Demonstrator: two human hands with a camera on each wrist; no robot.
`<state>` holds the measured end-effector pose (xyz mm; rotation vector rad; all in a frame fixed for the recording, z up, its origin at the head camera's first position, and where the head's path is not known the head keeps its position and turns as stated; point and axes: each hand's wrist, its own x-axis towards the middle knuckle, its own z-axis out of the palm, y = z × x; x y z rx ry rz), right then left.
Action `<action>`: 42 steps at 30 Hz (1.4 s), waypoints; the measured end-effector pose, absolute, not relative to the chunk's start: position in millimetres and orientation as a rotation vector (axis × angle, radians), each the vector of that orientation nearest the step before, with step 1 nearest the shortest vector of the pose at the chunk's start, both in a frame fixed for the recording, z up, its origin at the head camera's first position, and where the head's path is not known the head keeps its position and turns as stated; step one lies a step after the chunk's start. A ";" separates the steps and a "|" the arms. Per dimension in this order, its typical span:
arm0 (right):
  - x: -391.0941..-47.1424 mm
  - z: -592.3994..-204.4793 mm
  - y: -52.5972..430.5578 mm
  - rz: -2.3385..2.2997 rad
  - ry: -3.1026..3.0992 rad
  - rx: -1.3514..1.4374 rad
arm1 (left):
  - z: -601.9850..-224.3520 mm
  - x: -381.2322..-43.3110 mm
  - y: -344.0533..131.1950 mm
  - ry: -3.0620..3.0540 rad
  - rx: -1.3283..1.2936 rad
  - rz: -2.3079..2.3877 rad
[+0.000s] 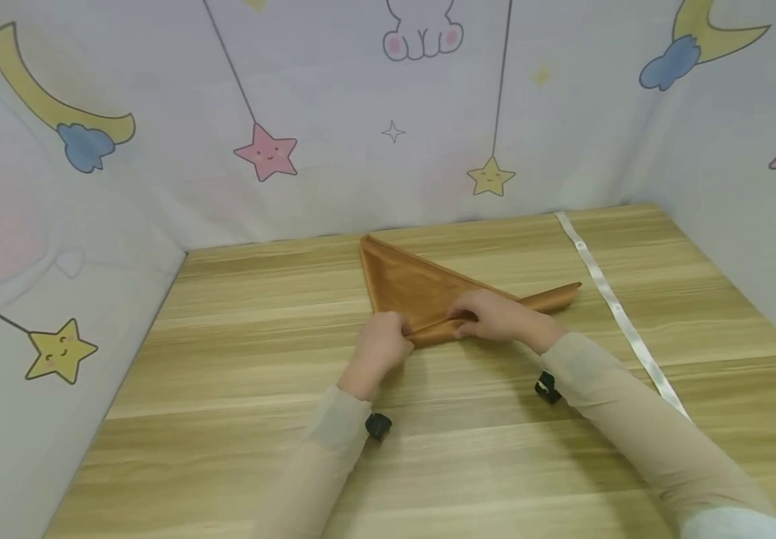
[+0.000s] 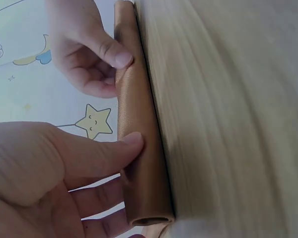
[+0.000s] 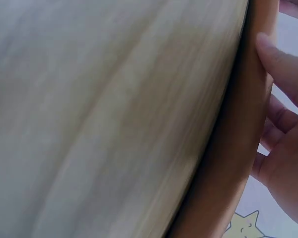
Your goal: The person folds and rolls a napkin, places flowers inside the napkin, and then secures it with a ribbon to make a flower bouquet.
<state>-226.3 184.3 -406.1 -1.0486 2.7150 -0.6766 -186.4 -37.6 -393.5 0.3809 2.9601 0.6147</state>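
Note:
A brown satin cloth lies on the wood-grain table, its far part a flat triangle pointing to the back left. Its near edge is rolled into a tube, open at the left end. Near that end my left hand pinches the roll, thumb on the near side and fingers behind. Farther right, my right hand holds the roll the same way, its thumb pressed on the satin. Beyond the right hand, the rolled end of the cloth sticks out to the right.
A white strap with round marks runs down the right side of the wood-grain table. Fabric walls printed with stars and moons stand at the back and both sides. Each wrist wears a small black device.

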 end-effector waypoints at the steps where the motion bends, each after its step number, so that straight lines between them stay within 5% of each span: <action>1: -225.9 -406.2 185.6 -0.672 2.720 -1.049 | -394.1 -187.3 -38.6 2.960 0.386 0.616; 42: -221.5 -402.9 184.5 -0.614 2.740 -1.023 | -396.8 -189.5 -48.9 3.010 0.478 0.521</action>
